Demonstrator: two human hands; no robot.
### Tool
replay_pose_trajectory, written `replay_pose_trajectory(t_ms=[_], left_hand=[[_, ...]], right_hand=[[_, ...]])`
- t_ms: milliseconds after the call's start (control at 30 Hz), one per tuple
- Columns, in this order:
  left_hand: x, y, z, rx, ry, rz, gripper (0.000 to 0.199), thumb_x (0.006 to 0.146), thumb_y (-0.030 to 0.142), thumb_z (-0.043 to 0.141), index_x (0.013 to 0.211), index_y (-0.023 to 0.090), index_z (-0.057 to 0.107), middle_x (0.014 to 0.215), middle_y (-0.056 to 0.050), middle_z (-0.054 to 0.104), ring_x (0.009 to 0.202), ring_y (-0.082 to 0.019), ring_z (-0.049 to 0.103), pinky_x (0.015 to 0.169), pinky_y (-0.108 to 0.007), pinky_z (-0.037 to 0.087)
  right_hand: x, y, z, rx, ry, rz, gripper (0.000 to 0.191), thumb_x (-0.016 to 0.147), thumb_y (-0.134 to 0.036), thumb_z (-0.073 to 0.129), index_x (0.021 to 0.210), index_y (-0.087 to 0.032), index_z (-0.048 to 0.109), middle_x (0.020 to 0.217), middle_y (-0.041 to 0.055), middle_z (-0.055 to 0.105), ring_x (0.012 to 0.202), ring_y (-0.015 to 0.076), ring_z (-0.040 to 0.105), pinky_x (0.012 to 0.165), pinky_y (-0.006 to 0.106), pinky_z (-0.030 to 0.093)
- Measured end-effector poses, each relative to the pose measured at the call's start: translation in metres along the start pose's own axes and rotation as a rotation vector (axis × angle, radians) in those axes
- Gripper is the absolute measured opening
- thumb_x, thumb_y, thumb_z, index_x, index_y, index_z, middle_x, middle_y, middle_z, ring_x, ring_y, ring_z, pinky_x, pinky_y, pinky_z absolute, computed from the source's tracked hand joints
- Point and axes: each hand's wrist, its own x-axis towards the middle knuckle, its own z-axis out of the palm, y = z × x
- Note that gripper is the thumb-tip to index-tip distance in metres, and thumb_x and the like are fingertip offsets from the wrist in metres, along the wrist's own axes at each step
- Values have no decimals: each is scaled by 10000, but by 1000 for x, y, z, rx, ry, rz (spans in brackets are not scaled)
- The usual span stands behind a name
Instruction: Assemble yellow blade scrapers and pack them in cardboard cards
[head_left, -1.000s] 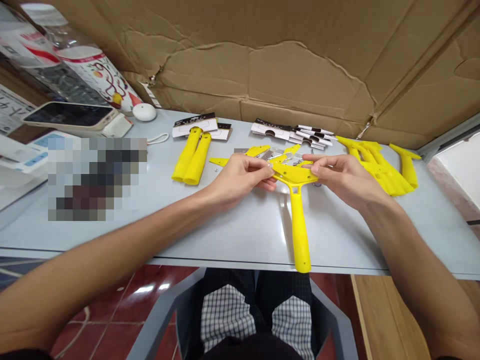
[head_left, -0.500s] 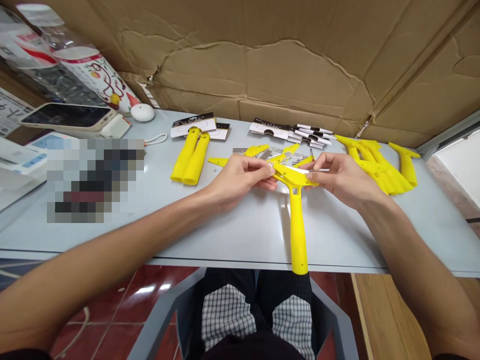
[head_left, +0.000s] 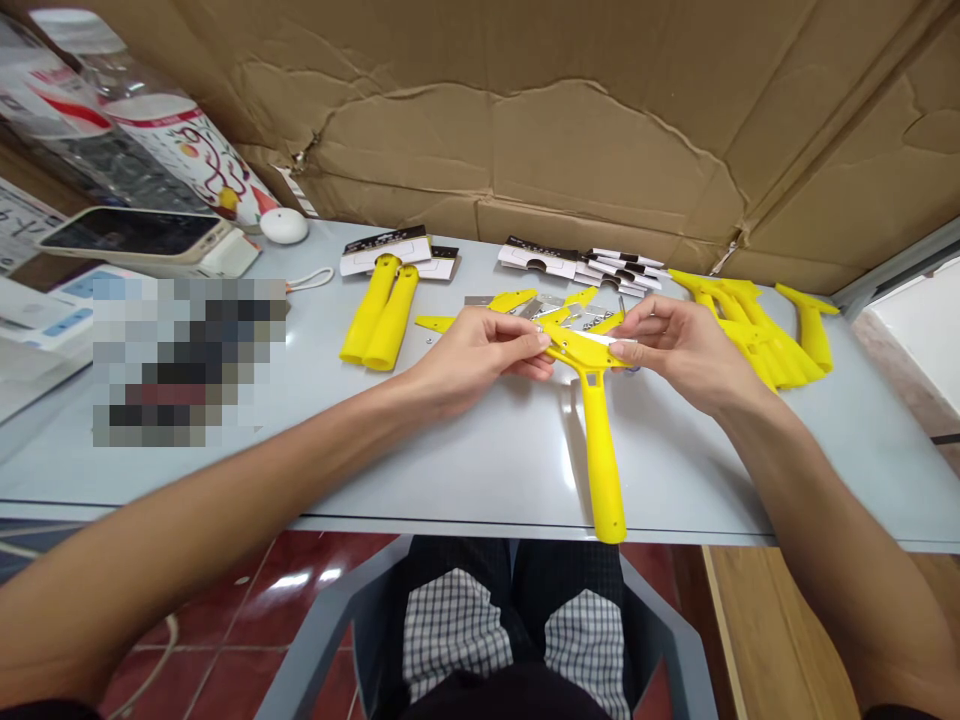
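leftmost, a phone lies near a white egg-shaped thing, with two yellow handles further right on the grey table. the left hand has thumb and fingers clamped on the left end of a yellow scraper, whose handle points toward the lap. the right hand pinches its right end, near a yellow pile on the tabletop.

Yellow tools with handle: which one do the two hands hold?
The foremost tool, gripped on both sides of its head; the tools at right lie unheld.
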Motion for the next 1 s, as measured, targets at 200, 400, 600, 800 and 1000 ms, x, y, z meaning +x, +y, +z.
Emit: replay_pose_trajectory(t_ms=[200,400,600,800,1000], left_hand=[[-1,4,0,29,-18,-4,219,958,104,731,759,133,818,722,-59,805,658,-125,749,845,-287,643],[1,3,-1,82,-57,15,205,953,118,727,775,137,826,760,-68,823,664,-129,754,837,-297,651],[1,1,-4,105,-92,42,198,958,134,725,789,139,829,779,-68,831,675,-127,757,834,-289,649],[1,-1,-3,47,-74,-4,176,976,128,727,834,139,830,763,-55,829,677,-120,766,832,-273,645],[2,-7,-1,-7,-45,-1,186,991,190,734,851,138,845,810,-87,841,730,-148,791,866,-300,655]], right_hand=[[-2,-2,-2,-126,-20,-10,432,758,-480,963,1064,-200,840,1028,103,841,930,279,791,794,447,662],[-2,0,-5,-231,-102,-36,380,838,-485,885,1098,-208,866,1128,110,845,940,290,790,856,497,655],[-1,5,-8,-310,-131,-146,291,899,-454,821,1086,-234,866,1156,97,842,1036,307,783,927,502,627],[1,7,-9,-320,-140,-133,247,865,-448,845,1022,-259,870,1069,89,838,959,300,773,878,516,623],[0,7,-8,-300,-141,-123,225,853,-455,857,1003,-289,874,1012,76,830,948,304,762,891,546,618]])
